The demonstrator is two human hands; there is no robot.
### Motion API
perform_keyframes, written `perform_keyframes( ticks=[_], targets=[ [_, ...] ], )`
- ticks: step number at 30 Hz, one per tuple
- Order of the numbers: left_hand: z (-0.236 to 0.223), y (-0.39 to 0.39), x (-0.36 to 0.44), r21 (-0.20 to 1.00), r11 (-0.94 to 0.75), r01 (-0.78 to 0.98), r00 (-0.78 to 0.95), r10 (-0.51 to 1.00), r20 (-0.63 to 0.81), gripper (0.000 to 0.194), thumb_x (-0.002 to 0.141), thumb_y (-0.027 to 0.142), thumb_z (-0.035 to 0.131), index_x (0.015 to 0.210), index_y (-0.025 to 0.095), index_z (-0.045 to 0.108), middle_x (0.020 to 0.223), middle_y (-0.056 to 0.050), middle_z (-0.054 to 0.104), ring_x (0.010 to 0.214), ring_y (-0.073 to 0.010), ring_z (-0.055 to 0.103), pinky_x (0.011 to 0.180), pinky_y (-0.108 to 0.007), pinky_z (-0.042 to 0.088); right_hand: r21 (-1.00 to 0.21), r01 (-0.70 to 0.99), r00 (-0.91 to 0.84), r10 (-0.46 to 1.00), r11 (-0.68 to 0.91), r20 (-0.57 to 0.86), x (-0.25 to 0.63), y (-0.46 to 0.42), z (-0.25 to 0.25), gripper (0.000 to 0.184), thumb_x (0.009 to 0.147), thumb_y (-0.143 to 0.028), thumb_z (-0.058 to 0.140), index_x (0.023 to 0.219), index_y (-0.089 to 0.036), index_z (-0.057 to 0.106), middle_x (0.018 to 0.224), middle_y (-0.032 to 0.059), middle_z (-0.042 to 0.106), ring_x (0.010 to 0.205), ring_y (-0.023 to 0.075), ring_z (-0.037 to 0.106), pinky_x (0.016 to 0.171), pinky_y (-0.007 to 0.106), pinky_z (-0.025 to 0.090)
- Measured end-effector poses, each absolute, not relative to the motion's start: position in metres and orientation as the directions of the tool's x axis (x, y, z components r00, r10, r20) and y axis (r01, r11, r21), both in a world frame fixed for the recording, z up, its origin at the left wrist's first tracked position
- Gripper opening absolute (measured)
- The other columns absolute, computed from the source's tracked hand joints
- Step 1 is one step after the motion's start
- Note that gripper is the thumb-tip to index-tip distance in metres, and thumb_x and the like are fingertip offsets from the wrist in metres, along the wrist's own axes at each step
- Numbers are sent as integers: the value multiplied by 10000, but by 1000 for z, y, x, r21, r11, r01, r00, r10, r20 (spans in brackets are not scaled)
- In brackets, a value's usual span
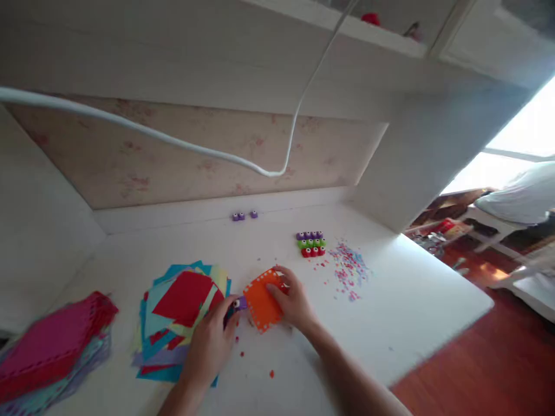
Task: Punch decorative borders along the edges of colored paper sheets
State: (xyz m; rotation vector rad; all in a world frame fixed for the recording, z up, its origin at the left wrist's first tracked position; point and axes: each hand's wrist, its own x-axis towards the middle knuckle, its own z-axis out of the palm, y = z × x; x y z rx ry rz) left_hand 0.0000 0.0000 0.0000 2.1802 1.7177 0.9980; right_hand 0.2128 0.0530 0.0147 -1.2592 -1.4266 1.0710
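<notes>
My left hand (215, 335) is closed on a small purple craft punch (240, 303), which sits at the left edge of an orange paper square (263, 300). Punched notches and holes run along that paper's edges. My right hand (293, 297) pinches the orange paper at its right side, thumb on top. Left of my left hand lies a loose pile of coloured paper (184, 297), with red, blue and pale yellow pieces. A few red paper bits are scattered on the white desk (255, 393) near my hands.
Several purple, green and red punches (311, 243) stand in rows at the right, beside scattered confetti (350, 267). Three purple punches (241, 216) stand by the back wall. A stack of edge-punched paper (52, 346) lies at far left. A white cable (195, 147) hangs across the view.
</notes>
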Motion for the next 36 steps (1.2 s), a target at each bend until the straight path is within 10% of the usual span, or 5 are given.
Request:
perform_keyframes(
  ticks=[14,21,36],
  targets=[
    [-1,3,2,437,-376,817,149,870,470,322,955,418,475,1187,216,568,1113,-66,705,1017,-225,676,881,-347,557,-893,405,-139,978,198,153,210,45,25,425,860,-266,580,1276,-247,495,917,33,704,763,184,654,725,338,535],
    [0,1,3,413,-381,827,174,873,456,331,952,419,482,1173,201,596,1104,-73,705,1020,-232,667,885,-365,556,-713,573,-243,915,404,323,217,43,29,410,822,-196,586,1230,-227,591,1424,118,449,1234,252,490,1019,418,428],
    [9,3,2,411,-381,828,171,870,462,335,964,414,454,1177,204,606,1085,-73,707,1013,-232,664,883,-365,554,-527,648,-497,830,550,254,220,42,33,328,815,-212,629,1130,-299,664,1252,15,632,1195,195,514,1128,428,203]
  ],
)
